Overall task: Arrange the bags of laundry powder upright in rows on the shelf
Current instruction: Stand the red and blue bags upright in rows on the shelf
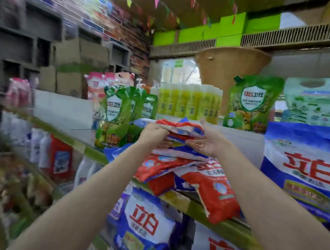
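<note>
A heap of red, white and blue laundry powder bags (188, 172) lies flat on the shelf (196, 207), some hanging over its front edge. My left hand (154, 134) is closed on the left end of the top bag (181, 128) of the heap. At that bag's right end, my right hand (208, 140) is spread, palm against the bag, fingers apart. A large blue and white bag (303, 171) stands upright at the right of the heap.
Green pouches (114, 118) stand upright left of the heap, and another green pouch (252, 102) behind it. Yellow bottles (190, 101) line the back. More blue and white bags (143, 222) fill the shelf below. Boxes (75, 67) sit far left.
</note>
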`<state>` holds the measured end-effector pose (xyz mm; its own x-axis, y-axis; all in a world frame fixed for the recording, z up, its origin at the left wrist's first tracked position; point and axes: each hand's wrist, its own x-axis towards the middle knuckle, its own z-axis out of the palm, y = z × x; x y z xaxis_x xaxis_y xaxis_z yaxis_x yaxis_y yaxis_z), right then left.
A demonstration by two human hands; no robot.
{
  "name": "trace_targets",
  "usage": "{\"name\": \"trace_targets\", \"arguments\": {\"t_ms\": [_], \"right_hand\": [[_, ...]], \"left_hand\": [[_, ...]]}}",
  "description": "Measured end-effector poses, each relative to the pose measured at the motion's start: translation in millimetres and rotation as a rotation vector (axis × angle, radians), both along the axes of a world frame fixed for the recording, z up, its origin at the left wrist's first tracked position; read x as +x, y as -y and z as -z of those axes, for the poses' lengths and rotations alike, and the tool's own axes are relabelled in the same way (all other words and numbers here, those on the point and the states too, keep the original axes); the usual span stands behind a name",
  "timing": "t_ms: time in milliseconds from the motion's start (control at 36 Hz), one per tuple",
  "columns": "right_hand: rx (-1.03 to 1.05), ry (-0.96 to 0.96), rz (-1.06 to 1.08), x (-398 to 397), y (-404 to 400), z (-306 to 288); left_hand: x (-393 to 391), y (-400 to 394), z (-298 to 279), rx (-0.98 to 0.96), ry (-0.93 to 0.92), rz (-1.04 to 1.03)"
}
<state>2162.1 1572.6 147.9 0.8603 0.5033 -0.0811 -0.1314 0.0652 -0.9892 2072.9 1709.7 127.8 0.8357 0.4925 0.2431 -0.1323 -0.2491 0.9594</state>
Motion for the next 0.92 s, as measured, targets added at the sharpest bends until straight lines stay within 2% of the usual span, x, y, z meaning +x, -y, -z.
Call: {"name": "trace_targets", "arguments": {"t_ms": [111,250,417,500,639,750,833,917], "right_hand": [[0.109,-0.023,0.063,8.8,-26.2,3.2],[0.207,0.031,0.155,3.0,-30.7,6.9],[0.203,0.056,0.117,-15.6,-8.7,14.5],[0.181,0.066,0.096,-22.4,9.2,19.2],[0.009,0.215,-0.061,-29.6,50.7,30.3],[-0.082,0.218,-0.127,-36.2,77.6,34.1],[-0.088,0.192,-0.113,-40.7,96.8,38.6],[-0.091,0.238,0.029,-48.1,121.8,42.2]], "left_hand": [[-1.9,1.8,0.6,-0.192,-0.018,0.13],[4.6,10.1,-2.3,-0.252,-0.038,0.18],[18.5,29.2,-7.6,-0.654,0.043,0.298],[23.7,32.7,-5.5,-0.783,0.112,0.309],[27.3,40.4,8.5,-0.788,0.174,0.183],[24.8,63.0,10.7,-0.766,0.27,0.118],[17.9,80.7,4.5,-0.68,0.363,0.129],[8.4,92.4,-5.1,-0.509,0.472,0.175]]}}
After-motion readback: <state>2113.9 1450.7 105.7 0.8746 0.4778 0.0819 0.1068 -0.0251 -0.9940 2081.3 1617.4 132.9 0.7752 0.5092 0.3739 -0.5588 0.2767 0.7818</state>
